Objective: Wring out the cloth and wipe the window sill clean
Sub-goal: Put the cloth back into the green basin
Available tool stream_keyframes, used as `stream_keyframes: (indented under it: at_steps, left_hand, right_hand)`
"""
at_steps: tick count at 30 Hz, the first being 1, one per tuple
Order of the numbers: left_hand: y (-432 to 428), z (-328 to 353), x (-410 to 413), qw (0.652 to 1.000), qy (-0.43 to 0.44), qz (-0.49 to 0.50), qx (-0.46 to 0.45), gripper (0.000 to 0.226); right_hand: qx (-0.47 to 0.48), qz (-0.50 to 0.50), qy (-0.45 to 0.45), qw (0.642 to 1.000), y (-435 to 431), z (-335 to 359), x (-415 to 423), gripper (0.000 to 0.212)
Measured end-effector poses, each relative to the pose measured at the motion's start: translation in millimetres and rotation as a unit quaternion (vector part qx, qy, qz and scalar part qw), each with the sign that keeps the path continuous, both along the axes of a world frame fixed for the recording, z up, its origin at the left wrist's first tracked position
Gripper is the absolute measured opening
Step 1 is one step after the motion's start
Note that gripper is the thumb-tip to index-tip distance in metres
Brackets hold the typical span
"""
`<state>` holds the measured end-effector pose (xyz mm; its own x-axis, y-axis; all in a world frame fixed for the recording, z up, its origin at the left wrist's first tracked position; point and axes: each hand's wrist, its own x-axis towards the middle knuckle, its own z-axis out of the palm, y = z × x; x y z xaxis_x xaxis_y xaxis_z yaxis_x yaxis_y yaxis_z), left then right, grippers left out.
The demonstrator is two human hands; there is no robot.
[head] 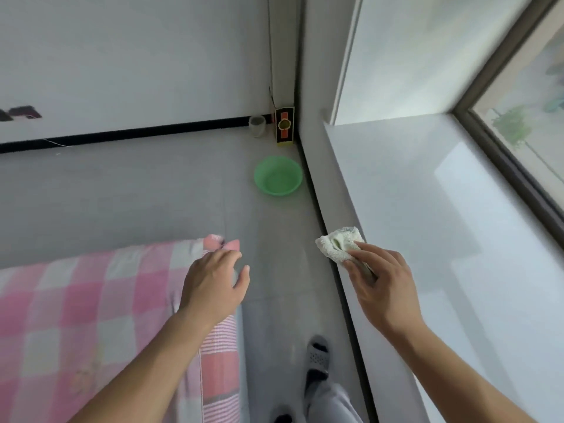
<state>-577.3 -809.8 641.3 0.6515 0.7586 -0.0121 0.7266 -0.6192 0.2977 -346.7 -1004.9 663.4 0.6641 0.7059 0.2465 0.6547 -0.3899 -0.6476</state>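
light: soft daylight frm window [525, 96] | glare: sheen on sill [412, 193] | blur: slight | edges: bent

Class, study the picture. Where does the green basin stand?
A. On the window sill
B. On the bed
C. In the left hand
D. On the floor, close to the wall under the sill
D: the green basin rests on the floor, below the window sill, at whose edge the right hand grips the cloth.

Home bedroom: checked bedding [91, 300], window sill [427, 224]
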Motion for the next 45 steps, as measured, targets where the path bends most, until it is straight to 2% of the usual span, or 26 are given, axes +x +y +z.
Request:
stream_keyframes:
  at_steps: [7,10,13,18,25,36,45]
  left_hand:
    - [152.2,-13.0,56.4,0.996,0.009,0.084,0.002,0.027]
    - [211.6,-12.5,78.0,0.995,0.021,0.095,0.003,0.042]
    - [275.8,-12.2,97.8,0.995,0.034,0.093,0.000,0.047]
    - [389.8,-24.4,137.2,0.997,0.058,0.059,-0.001,0.047]
    - [526.3,-65.7,205.0,0.997,0.071,-0.008,-0.038,0.046]
    - [709.6,-124.9,381.3,0.983,0.085,-0.155,-0.049,0.044]
    - [809.7,-226.5,452.8,0.949,0.137,-0.266,-0.095,0.043]
  right_hand:
    - [0.009,0.048,0.001,0.999,186.7,-18.6,87.7,0.015]
    - [-0.006,0.060,0.010,0.998,262.6,-27.8,120.0,0.017]
    - [-0.026,0.083,0.012,0.996,333.8,-35.9,146.5,0.018]
    - [-0.045,0.085,0.010,0.995,443.0,-50.2,183.6,0.021]
    - [-0.075,0.029,0.022,0.997,563.5,-96.1,226.5,0.023]
    - [-0.110,-0.079,0.070,0.988,694.6,-175.5,300.0,0.026]
    - [-0.189,-0.191,0.125,0.955,766.4,-282.3,321.9,0.030]
